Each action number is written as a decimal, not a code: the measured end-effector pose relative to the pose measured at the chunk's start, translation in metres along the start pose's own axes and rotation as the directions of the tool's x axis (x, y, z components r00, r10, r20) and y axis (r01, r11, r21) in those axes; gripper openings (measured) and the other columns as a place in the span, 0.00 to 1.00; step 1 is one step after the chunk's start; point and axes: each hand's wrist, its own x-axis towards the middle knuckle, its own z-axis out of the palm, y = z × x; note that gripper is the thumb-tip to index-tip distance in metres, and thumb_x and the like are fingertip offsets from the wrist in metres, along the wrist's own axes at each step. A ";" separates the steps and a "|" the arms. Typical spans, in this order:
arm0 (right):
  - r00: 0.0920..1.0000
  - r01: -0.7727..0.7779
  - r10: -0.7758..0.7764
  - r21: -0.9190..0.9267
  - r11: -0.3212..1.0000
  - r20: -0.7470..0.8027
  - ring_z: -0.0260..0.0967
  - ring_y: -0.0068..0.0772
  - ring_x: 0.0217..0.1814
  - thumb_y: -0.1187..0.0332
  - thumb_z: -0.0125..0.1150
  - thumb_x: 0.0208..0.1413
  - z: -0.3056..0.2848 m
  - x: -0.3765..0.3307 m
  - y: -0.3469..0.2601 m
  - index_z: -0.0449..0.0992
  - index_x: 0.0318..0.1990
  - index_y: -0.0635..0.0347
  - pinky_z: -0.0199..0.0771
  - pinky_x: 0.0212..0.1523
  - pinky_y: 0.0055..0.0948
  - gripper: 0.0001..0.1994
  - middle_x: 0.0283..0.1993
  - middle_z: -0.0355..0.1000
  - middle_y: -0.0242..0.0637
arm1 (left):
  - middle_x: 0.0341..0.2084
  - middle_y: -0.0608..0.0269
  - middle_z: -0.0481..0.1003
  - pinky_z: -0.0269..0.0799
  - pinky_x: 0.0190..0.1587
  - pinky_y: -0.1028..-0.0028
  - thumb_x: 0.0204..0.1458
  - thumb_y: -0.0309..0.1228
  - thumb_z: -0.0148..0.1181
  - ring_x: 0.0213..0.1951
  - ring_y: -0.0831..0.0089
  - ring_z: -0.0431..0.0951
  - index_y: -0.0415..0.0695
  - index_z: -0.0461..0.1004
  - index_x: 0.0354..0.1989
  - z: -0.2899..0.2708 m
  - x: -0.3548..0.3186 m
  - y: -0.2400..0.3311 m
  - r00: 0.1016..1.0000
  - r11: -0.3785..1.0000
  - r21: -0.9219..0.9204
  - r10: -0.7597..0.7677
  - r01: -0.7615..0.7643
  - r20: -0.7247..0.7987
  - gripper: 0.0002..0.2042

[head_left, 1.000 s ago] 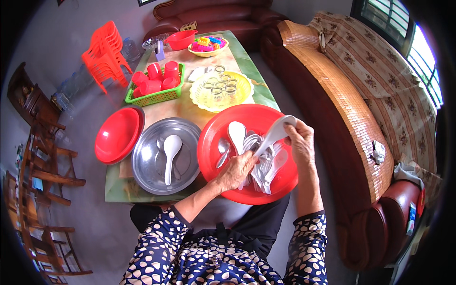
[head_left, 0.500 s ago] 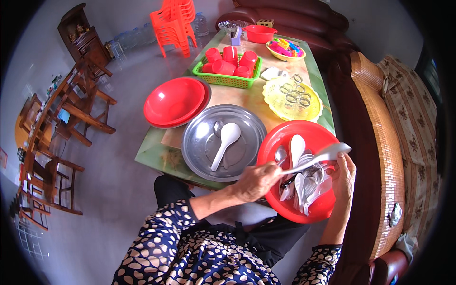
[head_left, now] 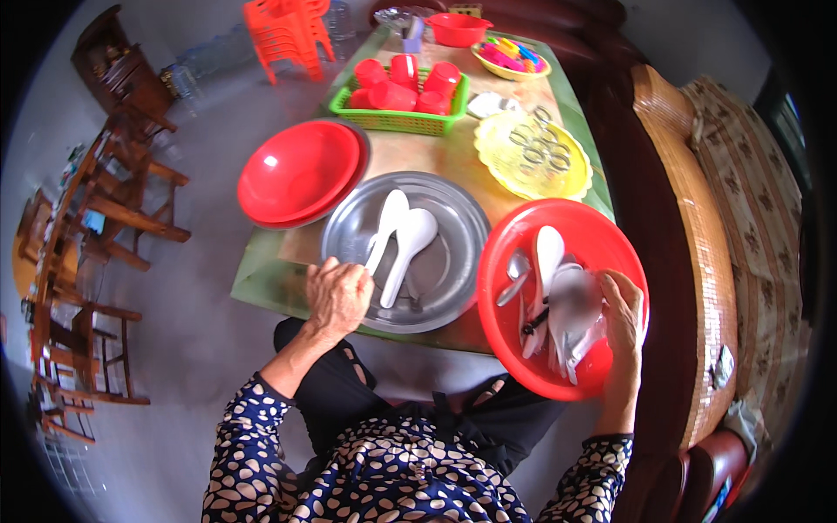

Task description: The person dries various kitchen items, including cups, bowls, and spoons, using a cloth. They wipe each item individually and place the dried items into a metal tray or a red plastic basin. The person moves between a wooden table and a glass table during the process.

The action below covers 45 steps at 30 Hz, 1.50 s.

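My left hand (head_left: 338,296) rests with curled fingers on the near-left rim of a round metal basin (head_left: 453,288). Its fingertips are at the handle ends of two white spoons (head_left: 403,240) lying in that basin; whether it still grips one is unclear. My right hand (head_left: 623,322) is at the right inner side of a red plastic basin (head_left: 523,235) that holds several white and metal spoons. Its fingers are closed around a blurred white spoon (head_left: 575,305) above the pile.
An empty red basin (head_left: 301,170) sits left of the metal one. Behind are a yellow plate of rings (head_left: 575,179), a green basket of red cups (head_left: 403,120), a bowl of coloured items (head_left: 510,57) and a red bowl (head_left: 458,28). Wooden chairs stand left, a sofa right.
My left hand moved from the red basin to the metal basin, where a second white spoon now lies. My right hand lowered its spoon into the red basin.
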 end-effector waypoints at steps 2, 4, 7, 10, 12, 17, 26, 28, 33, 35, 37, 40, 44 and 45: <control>0.998 -0.011 -0.001 -0.207 0.978 -0.056 0.66 0.19 0.29 0.65 0.53 0.56 -0.004 -0.011 -0.020 0.74 0.39 0.67 0.65 0.28 0.20 0.12 0.29 0.71 0.33 | 0.20 0.66 0.71 0.58 0.33 0.66 0.43 0.34 0.58 0.28 0.65 0.68 0.45 0.71 0.23 -0.002 0.001 0.007 0.995 0.999 -0.026 -0.020 0.022 0.097 0.06; 0.995 0.033 -0.063 -0.360 0.932 -0.072 0.66 0.23 0.28 0.70 0.55 0.54 -0.011 -0.007 -0.010 0.74 0.39 0.66 0.65 0.29 0.21 0.09 0.28 0.72 0.34 | 0.33 0.61 0.70 0.59 0.39 0.64 0.43 0.40 0.59 0.37 0.62 0.68 0.43 0.72 0.38 -0.008 0.004 0.016 0.994 0.999 0.023 -0.037 0.035 0.103 0.17; 0.939 0.231 -0.341 -0.813 0.535 0.042 0.66 0.44 0.41 0.68 0.61 0.45 -0.014 -0.006 0.007 0.74 0.40 0.59 0.69 0.38 0.37 0.13 0.38 0.68 0.44 | 0.45 0.56 0.65 0.57 0.49 0.60 0.43 0.46 0.60 0.47 0.57 0.63 0.43 0.67 0.51 -0.019 0.013 0.029 0.999 0.999 0.032 -0.031 0.030 0.038 0.28; 0.952 0.289 -0.204 -0.882 0.371 0.226 0.62 0.50 0.48 0.67 0.63 0.39 -0.007 -0.018 0.008 0.74 0.43 0.53 0.70 0.45 0.42 0.19 0.45 0.64 0.46 | 0.40 0.59 0.68 0.58 0.48 0.62 0.38 0.35 0.65 0.45 0.60 0.65 0.44 0.71 0.42 -0.026 0.032 0.062 0.991 0.989 -0.070 0.132 -0.134 -0.031 0.20; 0.967 0.249 -0.147 -0.897 0.366 0.209 0.64 0.49 0.47 0.71 0.59 0.42 0.001 -0.027 0.001 0.74 0.43 0.50 0.70 0.44 0.43 0.16 0.45 0.63 0.47 | 0.34 0.64 0.71 0.60 0.45 0.65 0.35 0.29 0.66 0.41 0.64 0.68 0.46 0.74 0.34 -0.020 0.045 0.094 0.972 0.945 -0.226 0.224 -0.235 -0.073 0.14; 0.953 0.184 -0.298 -0.897 0.402 0.062 0.68 0.48 0.39 0.74 0.54 0.47 -0.012 -0.013 0.010 0.73 0.40 0.55 0.71 0.37 0.42 0.11 0.38 0.64 0.46 | 0.24 0.69 0.73 0.60 0.37 0.68 0.40 0.34 0.64 0.31 0.69 0.71 0.48 0.73 0.22 0.006 0.058 0.170 0.889 0.857 -0.369 0.435 -0.360 0.142 0.06; 0.923 0.383 -0.151 -0.876 0.293 0.353 0.71 0.47 0.42 0.72 0.54 0.45 -0.015 -0.014 0.034 0.67 0.42 0.57 0.74 0.36 0.39 0.14 0.43 0.65 0.48 | 0.19 0.48 0.75 0.74 0.30 0.62 0.43 0.46 0.60 0.26 0.54 0.78 0.38 0.75 0.19 0.044 0.053 0.251 0.679 0.884 -0.346 0.465 -0.315 0.568 0.20; 0.938 0.346 -0.119 -0.895 0.282 0.325 0.71 0.47 0.43 0.72 0.55 0.44 -0.013 -0.013 0.038 0.67 0.42 0.58 0.74 0.37 0.40 0.15 0.41 0.67 0.48 | 0.15 0.49 0.74 0.75 0.29 0.62 0.41 0.40 0.62 0.24 0.55 0.78 0.37 0.76 0.21 0.044 0.061 0.253 0.647 0.910 -0.355 0.405 -0.214 0.646 0.15; 0.966 0.228 -0.015 -0.823 0.520 0.258 0.70 0.54 0.42 0.71 0.54 0.41 -0.012 -0.006 0.024 0.69 0.40 0.61 0.71 0.42 0.43 0.15 0.40 0.69 0.50 | 0.14 0.49 0.73 0.74 0.29 0.62 0.40 0.33 0.58 0.23 0.53 0.77 0.40 0.76 0.25 0.065 0.055 0.247 0.753 0.893 -0.449 0.302 -0.009 0.585 0.09; 0.965 0.195 -0.023 -0.656 0.729 0.261 0.69 0.56 0.42 0.71 0.53 0.40 -0.017 -0.007 0.026 0.70 0.39 0.63 0.70 0.43 0.43 0.14 0.41 0.69 0.52 | 0.19 0.48 0.75 0.73 0.31 0.60 0.40 0.33 0.57 0.26 0.52 0.77 0.43 0.75 0.28 0.078 0.053 0.244 0.752 0.901 -0.430 0.242 0.060 0.612 0.09; 0.993 0.109 -0.055 -0.600 0.792 0.108 0.69 0.53 0.41 0.69 0.54 0.41 -0.032 -0.002 0.043 0.71 0.37 0.62 0.70 0.40 0.43 0.14 0.39 0.68 0.51 | 0.26 0.46 0.76 0.73 0.34 0.57 0.41 0.34 0.57 0.31 0.50 0.77 0.45 0.74 0.33 0.081 0.054 0.242 0.730 0.884 -0.430 0.172 0.182 0.662 0.10; 0.994 0.091 -0.104 -0.641 0.762 0.018 0.68 0.52 0.39 0.69 0.55 0.42 -0.030 0.001 0.034 0.70 0.35 0.63 0.69 0.39 0.44 0.12 0.36 0.66 0.50 | 0.28 0.50 0.76 0.71 0.34 0.62 0.44 0.32 0.57 0.30 0.53 0.76 0.41 0.71 0.33 0.094 0.052 0.217 0.769 0.680 -0.638 0.171 0.361 0.617 0.10; 0.917 0.398 -0.176 -0.844 0.361 0.357 0.68 0.54 0.42 0.73 0.57 0.42 -0.013 -0.030 0.034 0.62 0.43 0.65 0.68 0.40 0.44 0.19 0.38 0.67 0.54 | 0.25 0.68 0.71 0.70 0.21 0.80 0.53 0.31 0.56 0.25 0.80 0.73 0.41 0.67 0.40 0.064 0.060 0.214 0.706 0.259 -0.743 0.233 0.618 0.668 0.10; 0.930 0.366 -0.169 -0.788 0.495 0.326 0.68 0.54 0.42 0.74 0.57 0.42 -0.012 -0.029 0.030 0.62 0.43 0.65 0.68 0.41 0.44 0.19 0.38 0.67 0.54 | 0.25 0.69 0.70 0.69 0.22 0.80 0.53 0.32 0.56 0.24 0.80 0.72 0.42 0.67 0.41 0.058 0.061 0.213 0.660 0.159 -0.695 0.224 0.701 0.717 0.11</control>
